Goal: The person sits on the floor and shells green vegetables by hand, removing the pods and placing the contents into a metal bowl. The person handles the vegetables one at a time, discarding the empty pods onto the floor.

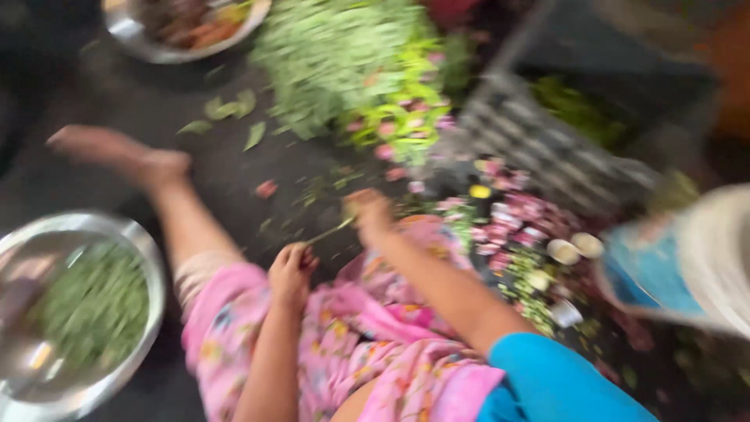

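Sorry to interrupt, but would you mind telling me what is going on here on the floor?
A person sits on a dark floor in pink flowered clothing, with a thin green stem stretched between the left hand and the right hand. A steel bowl of chopped greens sits on the left. Ahead lie a heap of leafy greens with pink flowers, and a grey crate is on the right. The picture is blurred, so finer detail is unclear.

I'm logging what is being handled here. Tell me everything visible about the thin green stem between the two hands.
The green stem is thin, pale green and looks like a plant stalk; blur hides any leaves or buds. It lies slanted, its lower end pinched in the left hand, its upper end at the right hand. It hangs above the dark floor, just ahead of the pink floral cloth over the person's lap.
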Demonstrator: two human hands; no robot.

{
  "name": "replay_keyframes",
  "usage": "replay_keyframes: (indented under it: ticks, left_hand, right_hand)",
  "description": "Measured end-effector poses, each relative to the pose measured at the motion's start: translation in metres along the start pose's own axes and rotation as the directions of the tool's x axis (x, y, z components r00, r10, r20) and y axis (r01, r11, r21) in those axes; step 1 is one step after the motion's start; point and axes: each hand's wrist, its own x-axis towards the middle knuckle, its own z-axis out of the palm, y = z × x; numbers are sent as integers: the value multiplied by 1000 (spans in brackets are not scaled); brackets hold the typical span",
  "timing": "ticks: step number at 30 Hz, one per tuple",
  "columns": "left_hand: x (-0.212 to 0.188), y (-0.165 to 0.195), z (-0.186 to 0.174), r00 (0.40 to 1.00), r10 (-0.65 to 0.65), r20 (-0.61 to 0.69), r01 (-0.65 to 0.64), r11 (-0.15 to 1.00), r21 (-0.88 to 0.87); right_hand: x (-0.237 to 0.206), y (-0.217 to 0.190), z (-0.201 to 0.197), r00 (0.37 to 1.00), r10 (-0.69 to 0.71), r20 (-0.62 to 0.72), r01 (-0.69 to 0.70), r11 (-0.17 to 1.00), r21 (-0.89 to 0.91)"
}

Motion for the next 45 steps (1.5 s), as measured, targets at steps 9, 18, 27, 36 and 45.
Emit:
replay_keyframes:
  ticks: [9, 18, 27, 36, 45]
  left_hand:
    - [2, 26, 0, 987, 147, -61, -131, 968, 215]
    - [2, 11, 7, 967, 194, 165, -254, 751, 610]
    - [21, -4, 7, 921, 360, 148, -230, 197, 953]
    - [17, 10, 7, 977, 193, -90, -46, 606, 794]
    - [21, -7, 8, 973, 36, -227, 81, 871, 485]
  right_hand:
    - [3, 12, 8, 869, 424, 254, -483, 840, 249]
    - [-15, 22, 19, 879, 383, 283, -376, 923, -83]
    - [-40, 35, 28, 616, -35, 787, 755, 310, -577]
    - [-45, 53, 27, 528, -128, 839, 837, 246, -489]
    - [-52, 28, 33, 480, -352, 804, 862, 360, -357]
